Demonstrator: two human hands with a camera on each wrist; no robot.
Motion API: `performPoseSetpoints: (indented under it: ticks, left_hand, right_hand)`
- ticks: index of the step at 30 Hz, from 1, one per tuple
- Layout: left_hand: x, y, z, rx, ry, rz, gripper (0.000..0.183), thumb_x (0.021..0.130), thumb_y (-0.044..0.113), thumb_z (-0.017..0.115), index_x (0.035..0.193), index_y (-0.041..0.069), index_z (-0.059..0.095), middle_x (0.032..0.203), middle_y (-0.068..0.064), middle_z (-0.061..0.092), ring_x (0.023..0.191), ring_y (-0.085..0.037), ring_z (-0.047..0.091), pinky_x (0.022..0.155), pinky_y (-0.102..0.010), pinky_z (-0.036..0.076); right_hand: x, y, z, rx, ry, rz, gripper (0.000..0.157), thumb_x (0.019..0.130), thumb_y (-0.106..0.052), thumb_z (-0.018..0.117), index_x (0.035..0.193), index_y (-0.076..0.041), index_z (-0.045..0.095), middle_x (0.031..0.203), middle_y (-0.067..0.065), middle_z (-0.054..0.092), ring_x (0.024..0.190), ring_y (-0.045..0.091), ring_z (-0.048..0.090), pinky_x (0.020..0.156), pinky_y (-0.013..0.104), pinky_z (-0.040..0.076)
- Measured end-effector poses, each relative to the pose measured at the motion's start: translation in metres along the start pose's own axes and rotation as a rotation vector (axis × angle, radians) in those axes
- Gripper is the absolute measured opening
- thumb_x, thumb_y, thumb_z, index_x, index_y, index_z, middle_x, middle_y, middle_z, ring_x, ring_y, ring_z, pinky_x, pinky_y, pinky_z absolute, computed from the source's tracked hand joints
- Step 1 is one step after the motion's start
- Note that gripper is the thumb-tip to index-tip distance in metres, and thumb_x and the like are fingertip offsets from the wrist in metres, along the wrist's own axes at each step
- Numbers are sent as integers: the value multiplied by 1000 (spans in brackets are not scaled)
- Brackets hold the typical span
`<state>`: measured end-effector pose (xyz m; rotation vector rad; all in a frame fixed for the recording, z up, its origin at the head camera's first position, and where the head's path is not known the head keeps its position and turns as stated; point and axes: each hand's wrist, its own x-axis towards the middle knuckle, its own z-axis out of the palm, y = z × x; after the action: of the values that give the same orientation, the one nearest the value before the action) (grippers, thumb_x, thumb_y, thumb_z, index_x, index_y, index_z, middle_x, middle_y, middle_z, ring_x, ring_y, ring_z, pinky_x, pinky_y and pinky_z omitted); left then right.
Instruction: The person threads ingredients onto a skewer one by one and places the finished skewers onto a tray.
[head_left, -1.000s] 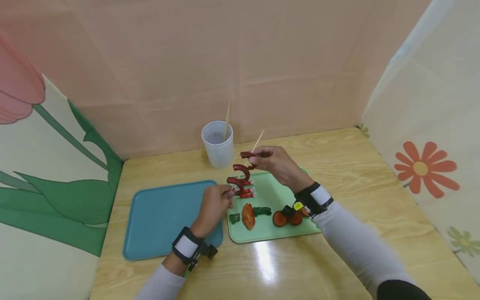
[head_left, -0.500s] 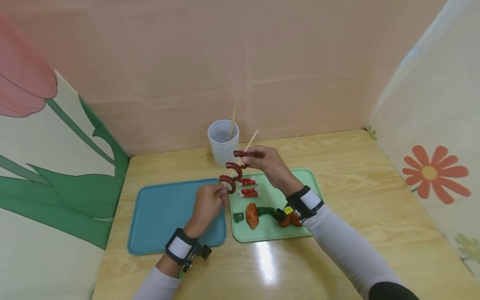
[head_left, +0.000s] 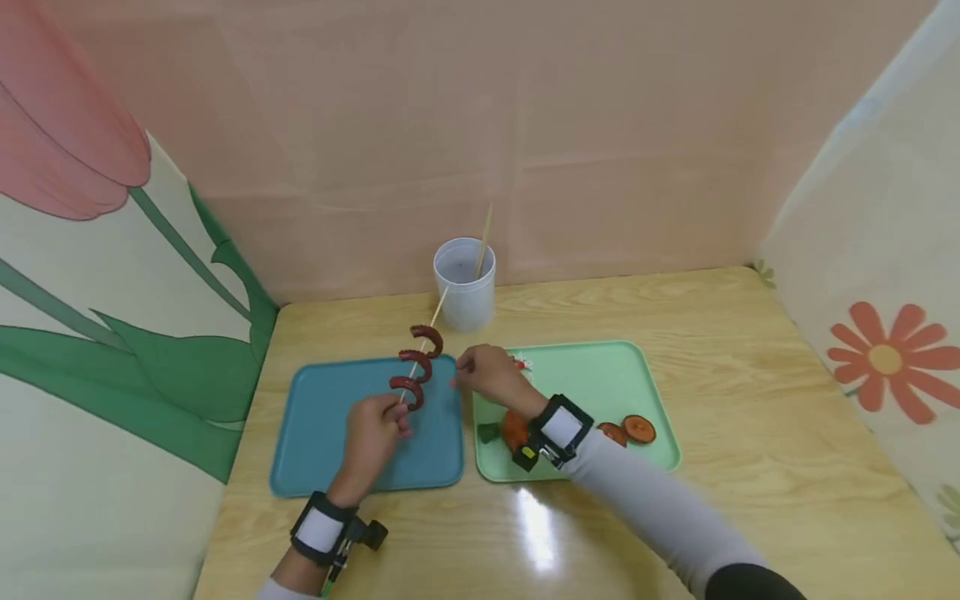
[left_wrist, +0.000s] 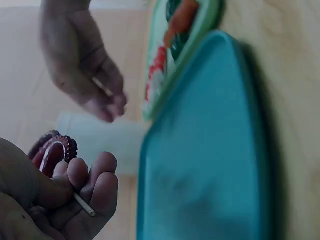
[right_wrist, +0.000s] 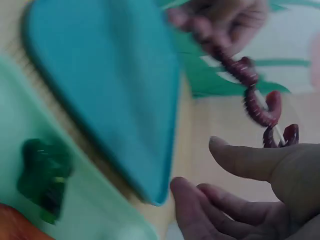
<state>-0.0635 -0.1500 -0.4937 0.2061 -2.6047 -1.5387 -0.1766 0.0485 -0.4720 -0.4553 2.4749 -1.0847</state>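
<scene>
My left hand [head_left: 372,437] pinches the lower end of a wooden skewer [head_left: 441,304] above the blue tray [head_left: 318,425]. Threaded along it are three curled, dark red tentacle pieces [head_left: 415,364] with bumpy suckers, spaced apart; the pointed top is bare. In the left wrist view the skewer's blunt end [left_wrist: 84,204] sticks out past the curled fingers. My right hand [head_left: 493,375] holds nothing, over the left edge of the green tray [head_left: 592,375]. Its thumb [right_wrist: 245,157] and fingers stand apart in the right wrist view, beside the tentacle pieces.
On the green tray lie red-and-white wrapped pieces [head_left: 521,362], an orange piece [head_left: 514,429], a green piece [head_left: 489,432] and round brown-orange slices [head_left: 639,428], some partly hidden by the right arm. A white cup [head_left: 467,296] with wooden skewers [head_left: 485,237] stands behind the trays.
My right hand has let go of the uppermost tentacle piece and come down toward the green tray's left edge. My left hand has moved left with the skewer, over the blue tray.
</scene>
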Motion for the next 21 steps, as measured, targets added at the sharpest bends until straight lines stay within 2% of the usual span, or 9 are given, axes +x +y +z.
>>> performPoseSetpoints:
  ticks: [5,9,14,17,21]
  left_hand:
    - [-11,-27,-23,4,45,-152,23,94,-14,52,99,-10,74,80,-23,72,65,-23,73,59,-29,63]
    - [-15,-45,-38,2,68,-229,18,96,-11,54,92,-13,72,71,-18,68,59,-21,71,55,-30,62]
    - [-24,-63,-54,8,68,-308,19,96,-8,54,87,-14,70,68,-15,66,56,-19,70,54,-29,62]
    - [-29,-73,-59,17,69,-342,19,96,-7,54,89,-15,71,68,-14,68,57,-18,71,53,-30,61]
    - [-33,-80,-64,10,68,-378,20,97,-5,55,88,-15,70,67,-14,69,56,-19,72,53,-31,62]
  right_hand:
    - [9,8,37,-208,-5,-44,23,83,-17,83,86,-4,65,77,5,62,65,17,56,54,26,45]
    - [7,11,50,-315,44,-132,19,83,0,72,72,-5,56,70,5,52,59,19,49,50,28,40]
    - [7,10,57,-406,93,-149,14,87,11,53,77,1,57,72,9,49,59,22,48,49,29,39]
    - [10,8,60,-433,98,-121,13,91,10,53,83,4,60,74,10,51,60,22,50,49,29,41]
    - [15,7,65,-433,103,-94,16,90,11,55,79,1,61,73,10,53,61,22,51,48,29,42]
